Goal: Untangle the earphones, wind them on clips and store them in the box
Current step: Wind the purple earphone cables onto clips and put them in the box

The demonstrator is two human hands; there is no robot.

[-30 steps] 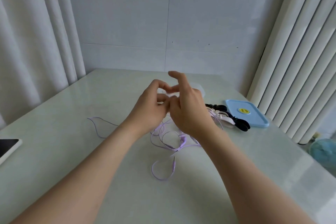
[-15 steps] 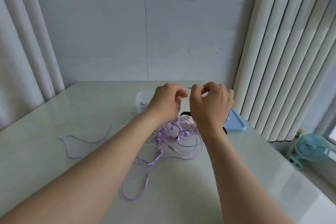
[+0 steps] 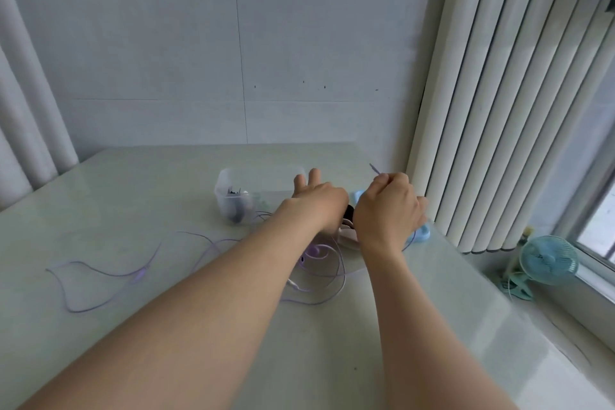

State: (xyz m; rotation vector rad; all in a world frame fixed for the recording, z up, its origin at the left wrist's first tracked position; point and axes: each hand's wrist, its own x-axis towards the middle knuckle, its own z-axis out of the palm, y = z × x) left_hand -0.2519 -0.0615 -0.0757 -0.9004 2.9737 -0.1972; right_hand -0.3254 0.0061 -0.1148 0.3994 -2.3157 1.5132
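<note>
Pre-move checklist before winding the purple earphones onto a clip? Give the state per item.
1. Cable untangled: purple earphones lie in overlapping loops on the table. Not ok.
2. Cable end secured: right hand pinches it, tip poking up. Ok.
3. Clip in hand: left hand reaches forward with straight fingers near the clips; its palm side is hidden. Cannot tell.
4. Box open: clear box has no lid on; blue lid lies behind the right hand. Ok.
5. Room in box: dark items at one end, the rest looks free. Ok.
</note>
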